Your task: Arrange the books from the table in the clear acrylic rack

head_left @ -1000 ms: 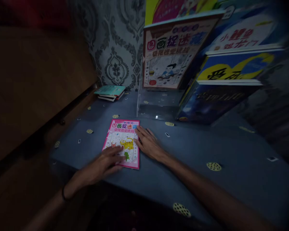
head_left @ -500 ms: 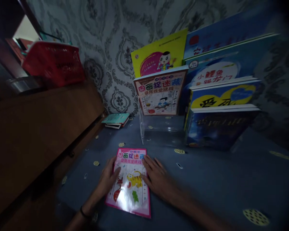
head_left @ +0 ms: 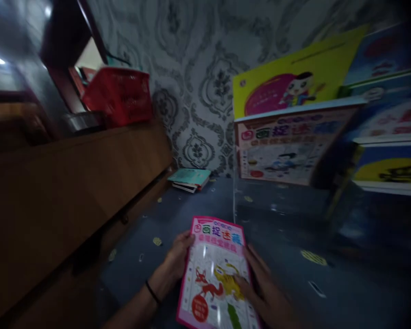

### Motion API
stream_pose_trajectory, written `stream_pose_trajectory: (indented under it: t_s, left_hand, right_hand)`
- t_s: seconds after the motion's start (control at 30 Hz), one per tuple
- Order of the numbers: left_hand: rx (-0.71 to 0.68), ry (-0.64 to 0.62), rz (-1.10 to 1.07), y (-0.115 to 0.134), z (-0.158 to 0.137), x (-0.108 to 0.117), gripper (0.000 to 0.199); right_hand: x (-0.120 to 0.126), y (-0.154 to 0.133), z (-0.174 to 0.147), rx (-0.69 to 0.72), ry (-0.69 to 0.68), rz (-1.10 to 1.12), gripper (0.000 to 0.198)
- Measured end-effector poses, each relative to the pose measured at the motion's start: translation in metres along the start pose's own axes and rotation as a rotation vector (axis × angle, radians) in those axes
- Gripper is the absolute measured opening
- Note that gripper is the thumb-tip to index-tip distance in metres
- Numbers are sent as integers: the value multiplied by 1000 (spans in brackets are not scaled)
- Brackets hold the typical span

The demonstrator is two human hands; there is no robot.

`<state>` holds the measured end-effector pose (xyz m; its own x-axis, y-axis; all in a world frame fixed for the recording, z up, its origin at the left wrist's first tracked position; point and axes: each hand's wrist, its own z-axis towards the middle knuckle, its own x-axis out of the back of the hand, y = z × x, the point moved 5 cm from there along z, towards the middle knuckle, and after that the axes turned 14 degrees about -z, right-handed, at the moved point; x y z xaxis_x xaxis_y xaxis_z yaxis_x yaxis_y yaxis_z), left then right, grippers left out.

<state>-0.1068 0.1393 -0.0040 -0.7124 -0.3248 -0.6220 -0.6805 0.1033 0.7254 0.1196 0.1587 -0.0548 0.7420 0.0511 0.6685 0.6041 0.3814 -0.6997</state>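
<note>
A pink-bordered picture book (head_left: pixel 208 269) with a fox and a tiger on its cover is held between my two hands, its top edge tilted away from me. My left hand (head_left: pixel 178 257), with a dark band on the wrist, grips the left edge; some of its fingers are hidden. On the opposite side my right hand (head_left: pixel 262 285) holds the right edge, the thumb lying over the tiger and the other fingers along the side. The lower edge of the book runs out of view.
A clear acrylic stand (head_left: pixel 235 201) holds upright books, among them a yellow book (head_left: pixel 270 87) and a brown-bordered book (head_left: pixel 281 151). Teal-covered books (head_left: pixel 190 177) lie by the wall. At left, a red basket (head_left: pixel 123 96) and metal bowl (head_left: pixel 84 121) sit on wooden furniture (head_left: pixel 89 183).
The book has come up off the blue cloth and nearer to me, and both hands have closed on its edges. My view has turned left, so the scene shifts rightward.
</note>
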Motion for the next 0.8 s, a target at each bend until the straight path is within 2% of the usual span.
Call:
stream_pose_trajectory:
  t_s: [0.07, 0.13, 0.23, 0.3, 0.43, 0.63, 0.7, 0.8]
  left_hand:
    - [-57, -8, -11, 4, 8, -3, 39]
    - [-89, -21, -12, 5, 14, -7, 39]
    - [-66, -41, 7, -4, 17, -13, 39]
    - [-11, -46, 22, -12, 15, -17, 38]
    - [101, -44, 5, -22, 14, -20, 29]
    - [297, -70, -77, -35, 19, -27, 24]
    - [227, -65, -41, -30, 17, -28, 26]
    - [-13, -38, 40, -14, 12, -28, 34]
  right_hand:
    - [-5, 12, 7, -134, -15, 257, 76]
    - [-6, 10, 8, -249, -125, 505, 76]
    - [4, -12, -3, -346, -332, 779, 67]
    - [18, -29, -14, -373, -362, 915, 61]
    - [34, -53, -25, -378, -332, 1086, 55]
    - [24, -57, -23, -435, -374, 1189, 53]
    - [22, -58, -22, -431, -364, 1198, 52]
    - [24, -62, -21, -420, -320, 1180, 50]
